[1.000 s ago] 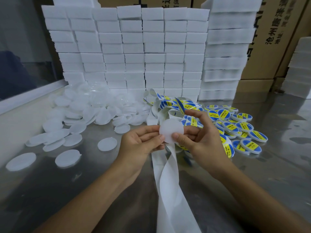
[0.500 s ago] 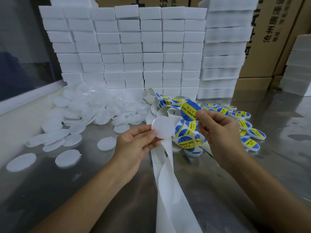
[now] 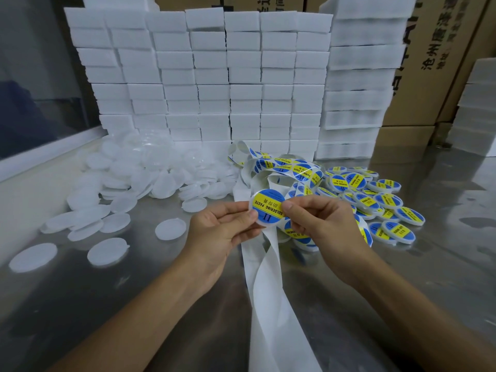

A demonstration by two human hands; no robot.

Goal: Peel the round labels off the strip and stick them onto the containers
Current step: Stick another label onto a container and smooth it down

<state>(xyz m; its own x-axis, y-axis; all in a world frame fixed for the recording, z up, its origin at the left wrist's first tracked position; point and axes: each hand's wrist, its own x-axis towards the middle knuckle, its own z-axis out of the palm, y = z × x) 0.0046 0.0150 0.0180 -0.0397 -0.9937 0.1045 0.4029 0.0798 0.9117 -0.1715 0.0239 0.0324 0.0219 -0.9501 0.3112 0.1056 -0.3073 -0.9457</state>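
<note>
Fingers (image 3: 251, 214) of the left hand (image 3: 217, 232) curl round the left rim of a small round container (image 3: 264, 222), thumb on its face, holding it up above the tabletop (image 3: 134, 285) at the middle of the view. The right hand (image 3: 322, 224) pinches the right edge of a blue and yellow label (image 3: 268, 206) that lies over the container's face, its printed band running diagonally from upper left to lower right. I cannot tell whether the label is fully pressed down; it seems to sit slightly high and right of the white rim showing below. The next move likely turns on that: the label lies between the two thumbs, the right one nearer its free edge, so smoothing would run from left to right.

The strip (image 3: 268, 291) trails down from behind the hands toward the viewer, its loaded end (image 3: 284, 165) coiled just beyond. Labelled containers (image 3: 389, 208) lie heaped to the right, bare ones (image 3: 150, 173) to the left. White blocks (image 3: 214, 76) and cartons (image 3: 434, 63) stand behind.
</note>
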